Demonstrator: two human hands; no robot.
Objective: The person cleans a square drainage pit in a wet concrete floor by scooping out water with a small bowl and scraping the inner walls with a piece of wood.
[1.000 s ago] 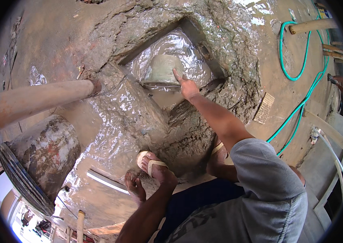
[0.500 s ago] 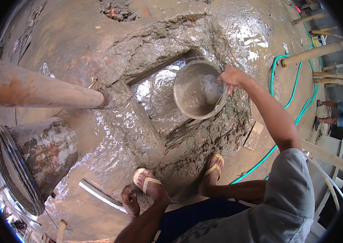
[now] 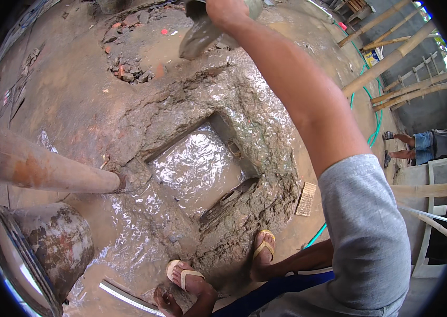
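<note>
1. My right hand (image 3: 228,13), at full stretch, grips a mud-gray bucket (image 3: 255,7) at the top edge of view — fingers closed on it, their exact hold hidden.
2. The bucket lies right at those fingers, tipped, beyond the square, water-filled pit (image 3: 225,129); its long axis seems to run sideways, mouth toward the left, though the view cuts it off.
3. Muddy water (image 3: 201,39) spills from its left side, near broken rubble (image 3: 131,71).
4. My left hand (image 3: 165,301), the farther one, is low beside my left foot (image 3: 197,284), across the pit from the bucket — whether its fingers are curled or spread, I cannot tell.
</note>
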